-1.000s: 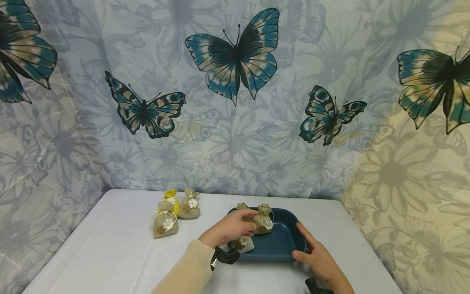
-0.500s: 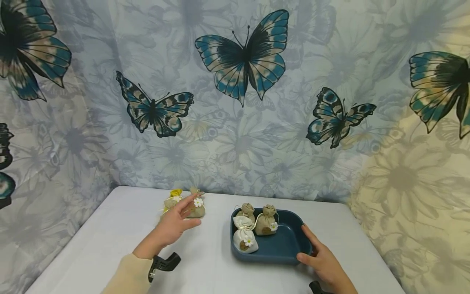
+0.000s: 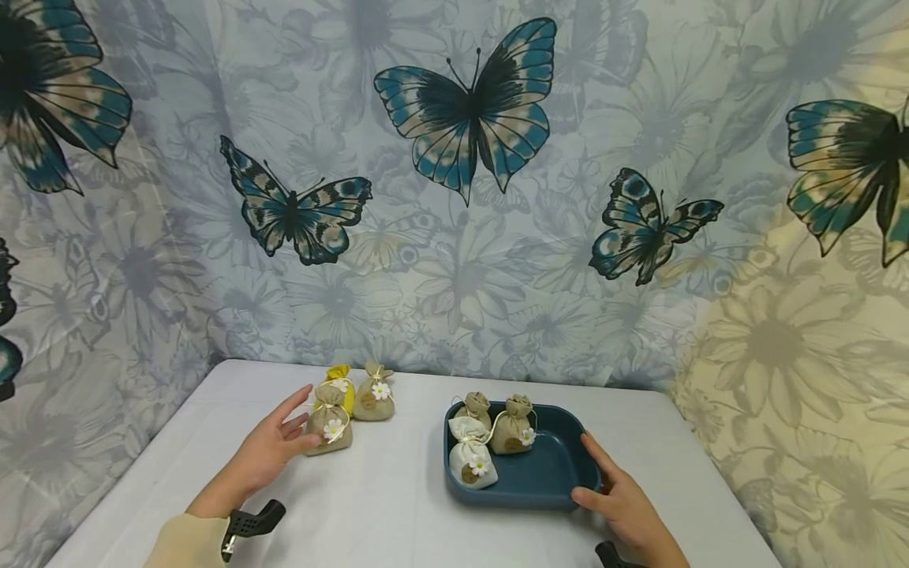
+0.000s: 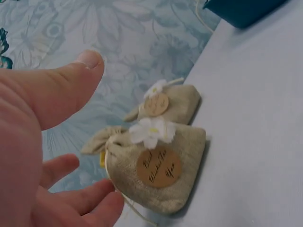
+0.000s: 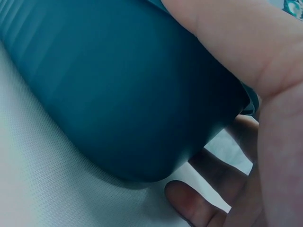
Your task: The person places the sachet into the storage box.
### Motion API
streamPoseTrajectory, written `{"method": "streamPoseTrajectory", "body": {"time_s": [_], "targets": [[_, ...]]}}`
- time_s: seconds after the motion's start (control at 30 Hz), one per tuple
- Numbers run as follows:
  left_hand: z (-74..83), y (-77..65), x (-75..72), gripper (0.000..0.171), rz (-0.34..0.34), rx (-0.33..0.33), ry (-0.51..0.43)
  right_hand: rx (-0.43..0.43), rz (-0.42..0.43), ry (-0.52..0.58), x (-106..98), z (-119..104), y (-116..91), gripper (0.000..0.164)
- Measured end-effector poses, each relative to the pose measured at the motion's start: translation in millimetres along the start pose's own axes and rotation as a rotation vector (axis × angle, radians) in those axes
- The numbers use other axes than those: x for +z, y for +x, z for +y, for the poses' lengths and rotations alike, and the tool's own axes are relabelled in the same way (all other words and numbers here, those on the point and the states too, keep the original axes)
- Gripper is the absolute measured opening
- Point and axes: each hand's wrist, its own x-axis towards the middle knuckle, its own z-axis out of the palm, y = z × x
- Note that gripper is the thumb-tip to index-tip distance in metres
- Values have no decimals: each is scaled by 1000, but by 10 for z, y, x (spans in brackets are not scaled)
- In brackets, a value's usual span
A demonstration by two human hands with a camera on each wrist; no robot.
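My left hand [image 3: 264, 451] is spread at a beige drawstring sachet [image 3: 330, 422] with a white flower. In the left wrist view its thumb stands apart from that sachet [image 4: 161, 189], while the fingertips reach its tied side. Behind it stand a yellow sachet [image 3: 346, 400] and another beige one [image 3: 371, 402]. My right hand [image 3: 621, 501] grips the right end of a dark blue tray [image 3: 521, 498], thumb at the front corner. The right wrist view shows the thumb over the tray's wall [image 5: 123, 94] and fingers around its end. Inside, at the left, sit a white sachet [image 3: 472, 457] and two beige ones [image 3: 513, 430].
A white cloth [image 3: 398, 489] covers the table. Behind it hangs a fabric backdrop [image 3: 426, 300] printed with flowers and blue butterflies. A black strap mount [image 3: 257, 519] is on the left wrist.
My left hand has come away from the sachets in the tray and moved left to the front beige sachet, uncovering the white one. My right hand stays at the tray's end. The view has shifted slightly.
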Motion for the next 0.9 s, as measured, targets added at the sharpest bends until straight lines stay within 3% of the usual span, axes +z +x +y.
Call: {"method": "streamPoseTrajectory", "body": {"time_s": [0.13, 0.37, 0.63, 0.9], "targets": [[-87, 23, -26, 89, 9, -9, 9, -4, -2, 21, 10, -6, -2, 83], [-161, 52, -29, 75, 69, -73, 169, 7, -1, 56, 28, -17, -17, 83], [-228, 87, 10, 71, 82, -134, 141, 21, 5, 61, 15, 0, -20, 83], [-285, 131, 0, 59, 82, -137, 164, 68, 27, 12, 13, -13, -33, 81]]}}
